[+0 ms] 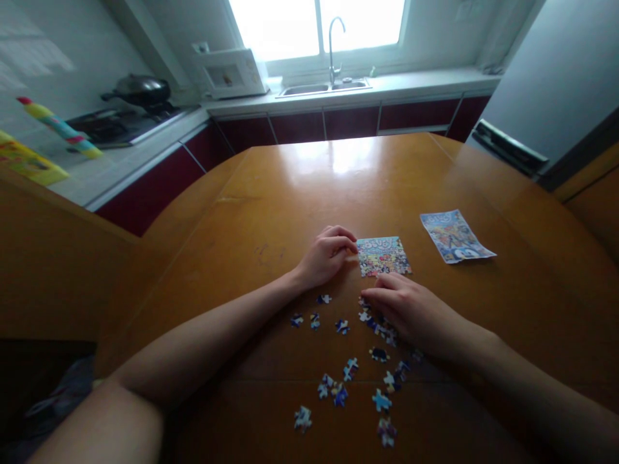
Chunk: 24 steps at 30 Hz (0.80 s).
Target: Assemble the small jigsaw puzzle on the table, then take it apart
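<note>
Multicolour rect. printed jigsaw section (384, 256), R of frame ctr.: joined. Small blue-white knobbed pcs. (382, 400), lower ctr.: loose. L hand (329, 252), R hand (403, 301): fingers part-curled, can't tell hold.

Kitchen. Sink (330, 89) and tap (331, 58) under bright window (275, 29); white microwave (229, 73); stove (140, 127) with dark pan (142, 91); dark red cupboards (351, 122) below sink.

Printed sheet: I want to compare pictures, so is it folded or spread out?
Spread out; the printed sheet lies on the table, picture side up, with four corners showing.
</note>
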Motion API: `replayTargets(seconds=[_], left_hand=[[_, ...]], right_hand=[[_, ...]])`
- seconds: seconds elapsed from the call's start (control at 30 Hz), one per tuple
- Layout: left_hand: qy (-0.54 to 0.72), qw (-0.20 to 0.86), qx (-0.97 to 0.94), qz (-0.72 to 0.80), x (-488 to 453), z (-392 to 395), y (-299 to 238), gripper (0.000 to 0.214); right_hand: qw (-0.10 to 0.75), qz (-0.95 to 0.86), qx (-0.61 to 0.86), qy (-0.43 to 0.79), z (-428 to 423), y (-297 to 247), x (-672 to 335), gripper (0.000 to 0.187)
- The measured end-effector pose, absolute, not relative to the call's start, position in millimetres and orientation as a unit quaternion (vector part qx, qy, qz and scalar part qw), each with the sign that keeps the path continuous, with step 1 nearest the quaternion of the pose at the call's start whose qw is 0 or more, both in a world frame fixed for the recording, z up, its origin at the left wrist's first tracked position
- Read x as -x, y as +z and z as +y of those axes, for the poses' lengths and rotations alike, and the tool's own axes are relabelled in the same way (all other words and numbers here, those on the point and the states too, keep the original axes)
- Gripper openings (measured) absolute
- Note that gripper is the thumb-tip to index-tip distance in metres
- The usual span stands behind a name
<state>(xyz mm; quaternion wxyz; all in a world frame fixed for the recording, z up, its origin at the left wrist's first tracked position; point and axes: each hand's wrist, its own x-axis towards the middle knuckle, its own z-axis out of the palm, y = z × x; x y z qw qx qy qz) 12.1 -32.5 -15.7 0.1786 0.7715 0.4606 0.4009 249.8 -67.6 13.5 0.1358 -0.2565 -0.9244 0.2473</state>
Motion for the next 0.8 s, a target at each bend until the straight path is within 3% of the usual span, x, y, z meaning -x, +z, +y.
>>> replayTargets(seconds=[0.8], left_hand=[[0.406, 0.176, -0.771, 0.458, -14, -32, -15, 0.023]], right_hand=[[0.214, -0.913, 0.223, 0.266, -88, 13, -240, 0.020]])
